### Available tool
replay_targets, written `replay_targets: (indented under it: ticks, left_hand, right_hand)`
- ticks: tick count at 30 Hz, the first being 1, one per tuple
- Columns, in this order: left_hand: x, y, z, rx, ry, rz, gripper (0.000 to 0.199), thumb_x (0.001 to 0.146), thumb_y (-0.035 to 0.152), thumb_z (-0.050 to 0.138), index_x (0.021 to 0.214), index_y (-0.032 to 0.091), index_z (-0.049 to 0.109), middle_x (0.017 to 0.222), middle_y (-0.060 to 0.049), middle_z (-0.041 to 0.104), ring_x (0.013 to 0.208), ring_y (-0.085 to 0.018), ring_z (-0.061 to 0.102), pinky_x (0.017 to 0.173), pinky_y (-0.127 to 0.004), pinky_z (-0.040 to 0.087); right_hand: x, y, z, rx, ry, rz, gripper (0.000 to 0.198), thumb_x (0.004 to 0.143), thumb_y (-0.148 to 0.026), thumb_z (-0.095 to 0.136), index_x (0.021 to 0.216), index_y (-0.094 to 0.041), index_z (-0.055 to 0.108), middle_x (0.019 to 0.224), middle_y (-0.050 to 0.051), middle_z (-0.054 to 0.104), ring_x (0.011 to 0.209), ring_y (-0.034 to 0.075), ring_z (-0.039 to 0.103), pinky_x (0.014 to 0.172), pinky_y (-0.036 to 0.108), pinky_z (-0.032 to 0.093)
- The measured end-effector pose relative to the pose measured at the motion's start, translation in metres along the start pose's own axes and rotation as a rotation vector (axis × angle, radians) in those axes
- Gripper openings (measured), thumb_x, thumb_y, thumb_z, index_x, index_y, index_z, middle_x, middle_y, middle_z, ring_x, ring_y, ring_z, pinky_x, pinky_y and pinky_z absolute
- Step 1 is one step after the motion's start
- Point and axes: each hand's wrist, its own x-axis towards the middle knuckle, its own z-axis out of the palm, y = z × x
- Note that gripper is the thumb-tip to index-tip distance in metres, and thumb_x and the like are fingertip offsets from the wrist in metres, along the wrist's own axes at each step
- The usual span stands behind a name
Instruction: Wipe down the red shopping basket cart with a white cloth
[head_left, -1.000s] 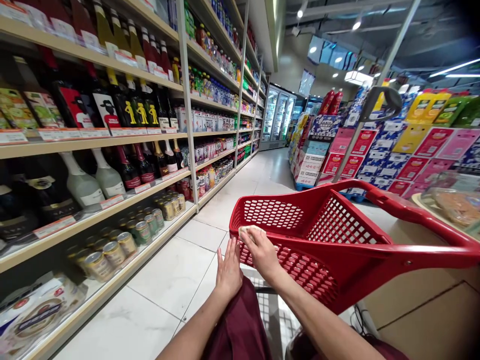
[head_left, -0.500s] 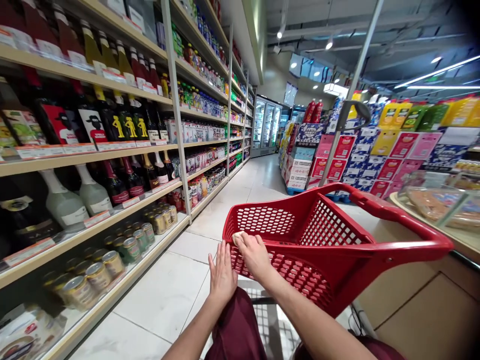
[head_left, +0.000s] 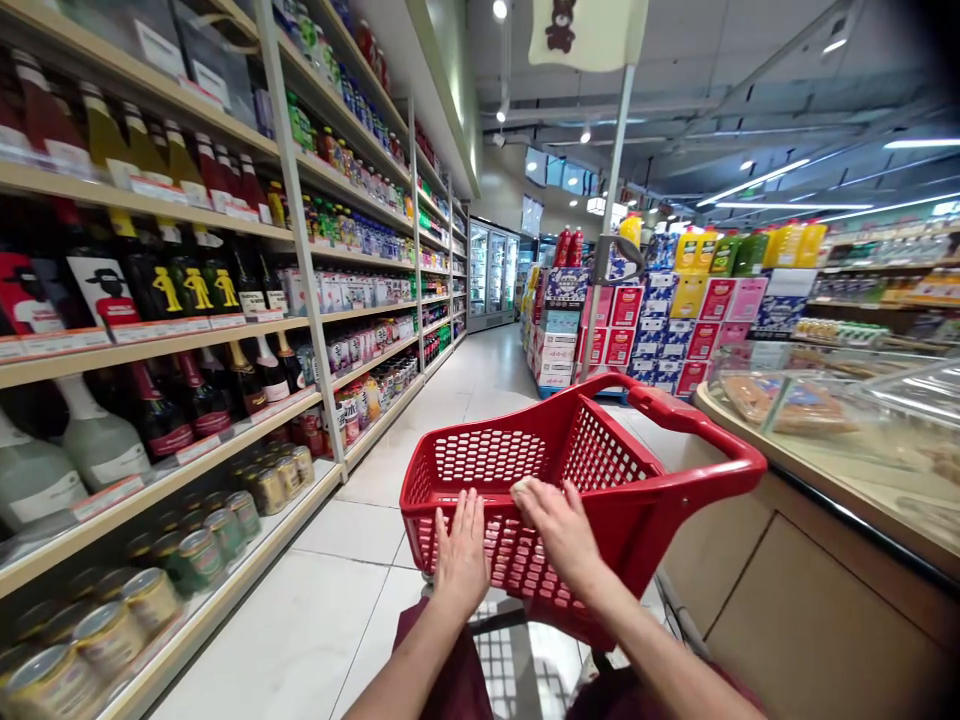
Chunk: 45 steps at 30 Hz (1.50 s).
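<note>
A red plastic shopping cart (head_left: 600,510) with perforated sides stands sideways in front of me, its handle to the right. My left hand (head_left: 462,560) lies against the near side, fingers stretched out and pointing up toward the rim. Farther right, my right hand (head_left: 559,525) is at the same rim. Its fingers are bent around a small pale wad (head_left: 522,486), perhaps a cloth; most of it is hidden under the fingers. No goods show inside the basket.
Shelves (head_left: 172,345) of bottles and cans run along the left. Stacked drink cartons (head_left: 660,315) stand ahead, by a metal pole (head_left: 621,160). A glass-topped display counter (head_left: 810,430) borders the right, close to the cart handle. Pale tiles (head_left: 352,590) cover the floor.
My right hand has slid right along the cart rim with the pale wad. My left hand has moved from the front corner onto the side. The view has shifted right.
</note>
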Motion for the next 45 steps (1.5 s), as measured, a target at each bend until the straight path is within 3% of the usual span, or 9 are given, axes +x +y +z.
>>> replay_targets:
  ticks: [5, 11, 18, 24, 29, 34, 39, 42, 45]
  left_hand:
    - [0.006, 0.016, -0.005, -0.015, 0.0, -0.014, 0.07, 0.071, 0.011, 0.04, 0.137, 0.009, 0.018, 0.142, -0.011, 0.026, 0.133, -0.024, 0.013, 0.106, -0.054, 0.013]
    - [0.028, 0.059, -0.006, -0.066, -0.025, 0.104, 0.069, 0.072, 0.014, 0.039, 0.137, 0.01, 0.017, 0.143, -0.01, 0.025, 0.134, -0.022, 0.013, 0.106, -0.052, 0.015]
    - [0.036, 0.075, -0.008, -0.075, -0.019, 0.14, 0.07, 0.071, 0.012, 0.039, 0.137, 0.01, 0.017, 0.143, -0.01, 0.026, 0.133, -0.023, 0.014, 0.106, -0.053, 0.015]
    - [0.045, 0.102, -0.012, -0.146, -0.027, 0.186, 0.072, 0.069, 0.011, 0.039, 0.137, 0.009, 0.015, 0.143, -0.011, 0.024, 0.133, -0.023, 0.013, 0.106, -0.053, 0.016]
    - [0.045, 0.104, -0.011, -0.144, -0.017, 0.181, 0.071, 0.07, 0.012, 0.04, 0.137, 0.009, 0.017, 0.143, -0.011, 0.024, 0.134, -0.023, 0.013, 0.106, -0.051, 0.015]
    - [0.046, 0.106, -0.011, -0.135, -0.012, 0.187, 0.073, 0.069, 0.013, 0.041, 0.137, 0.009, 0.015, 0.143, -0.012, 0.024, 0.133, -0.023, 0.014, 0.106, -0.052, 0.015]
    - [0.042, 0.099, -0.01, -0.121, -0.009, 0.161, 0.073, 0.068, 0.009, 0.039, 0.137, 0.008, 0.014, 0.143, -0.012, 0.023, 0.134, -0.023, 0.013, 0.106, -0.052, 0.015]
    - [0.044, 0.108, -0.017, -0.159, -0.001, 0.183, 0.073, 0.069, 0.01, 0.039, 0.137, 0.008, 0.013, 0.143, -0.012, 0.023, 0.134, -0.023, 0.013, 0.106, -0.053, 0.015]
    - [0.058, 0.128, -0.032, -0.232, 0.045, 0.207, 0.075, 0.07, 0.012, 0.042, 0.137, 0.009, 0.009, 0.144, -0.014, 0.02, 0.134, -0.024, 0.012, 0.105, -0.054, 0.014]
  right_hand:
    - [-0.021, 0.073, -0.038, -0.129, 0.043, 0.236, 0.043, 0.077, -0.005, 0.039, 0.113, -0.023, 0.054, 0.12, 0.008, 0.054, 0.105, 0.02, 0.05, 0.099, 0.046, 0.019]
    - [-0.019, 0.066, -0.035, -0.073, 0.046, 0.046, 0.039, 0.08, -0.008, 0.039, 0.11, -0.026, 0.057, 0.117, 0.005, 0.058, 0.109, 0.019, 0.048, 0.101, 0.043, 0.018]
    - [-0.038, 0.183, -0.084, -0.31, 0.179, 0.333, 0.034, 0.082, -0.014, 0.037, 0.109, -0.015, 0.057, 0.115, 0.014, 0.056, 0.107, 0.023, 0.048, 0.097, 0.044, 0.022]
    - [-0.034, 0.185, -0.093, -0.236, 0.016, 0.107, 0.042, 0.078, -0.005, 0.034, 0.108, -0.022, 0.058, 0.116, 0.006, 0.057, 0.108, 0.017, 0.048, 0.096, 0.037, 0.025]
    - [-0.034, 0.202, -0.098, -0.347, 0.1, 0.415, 0.034, 0.079, -0.012, 0.037, 0.105, -0.013, 0.059, 0.11, 0.013, 0.058, 0.103, 0.022, 0.05, 0.087, 0.038, 0.033]
    - [-0.035, 0.173, -0.087, -0.242, 0.045, 0.112, 0.039, 0.08, -0.008, 0.035, 0.109, -0.019, 0.058, 0.118, 0.007, 0.056, 0.115, 0.019, 0.042, 0.097, 0.037, 0.026]
    - [-0.03, 0.183, -0.092, -0.302, 0.109, 0.375, 0.037, 0.078, -0.011, 0.038, 0.11, -0.016, 0.057, 0.114, 0.011, 0.057, 0.108, 0.022, 0.048, 0.095, 0.042, 0.027]
    - [-0.025, 0.156, -0.082, -0.214, 0.067, 0.267, 0.042, 0.074, -0.01, 0.038, 0.113, -0.015, 0.054, 0.119, 0.012, 0.054, 0.114, 0.023, 0.043, 0.097, 0.04, 0.028]
    - [-0.022, 0.118, -0.07, -0.1, -0.02, 0.194, 0.061, 0.069, -0.011, 0.039, 0.13, -0.015, 0.036, 0.13, 0.011, 0.045, 0.124, 0.026, 0.033, 0.099, 0.048, 0.023]
